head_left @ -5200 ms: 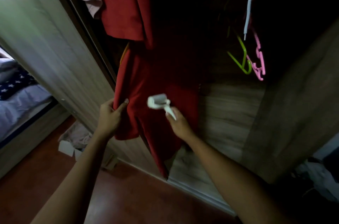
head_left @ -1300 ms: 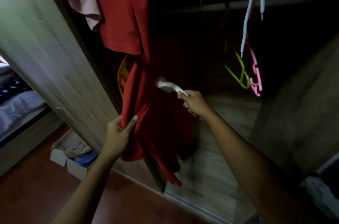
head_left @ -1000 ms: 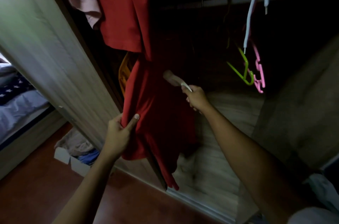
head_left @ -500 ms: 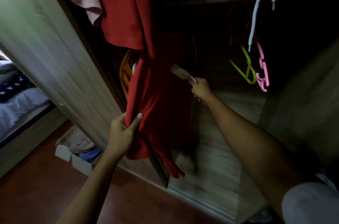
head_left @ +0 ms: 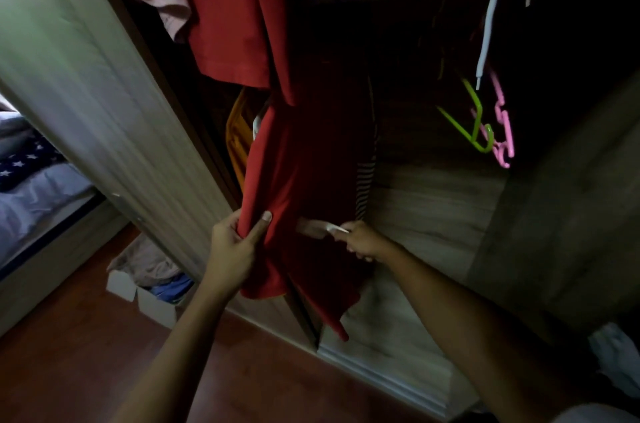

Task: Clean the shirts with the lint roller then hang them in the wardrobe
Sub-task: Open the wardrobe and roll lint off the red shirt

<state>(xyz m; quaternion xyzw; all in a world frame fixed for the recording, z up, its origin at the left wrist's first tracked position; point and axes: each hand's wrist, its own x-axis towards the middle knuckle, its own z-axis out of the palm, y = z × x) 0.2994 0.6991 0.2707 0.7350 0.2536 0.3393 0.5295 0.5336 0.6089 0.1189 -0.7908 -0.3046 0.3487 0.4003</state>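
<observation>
Head view | left hand (head_left: 231,251) fingers pinch hanging red fabric shirt (head_left: 294,173) edge | right hand (head_left: 363,244) fingers wrapped around white plastic lint roller (head_left: 317,228) against shirt

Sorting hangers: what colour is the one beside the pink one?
Bright green hanger, seen in the head view.

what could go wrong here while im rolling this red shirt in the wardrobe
The left hand pinches only the edge of the red shirt, so the loose lower cloth may bunch under the lint roller held by the right hand.

The roller is blurred and low near the hem; a fast stroke might run off the fabric.

The wardrobe interior is dark, so lint could go unnoticed.
</observation>
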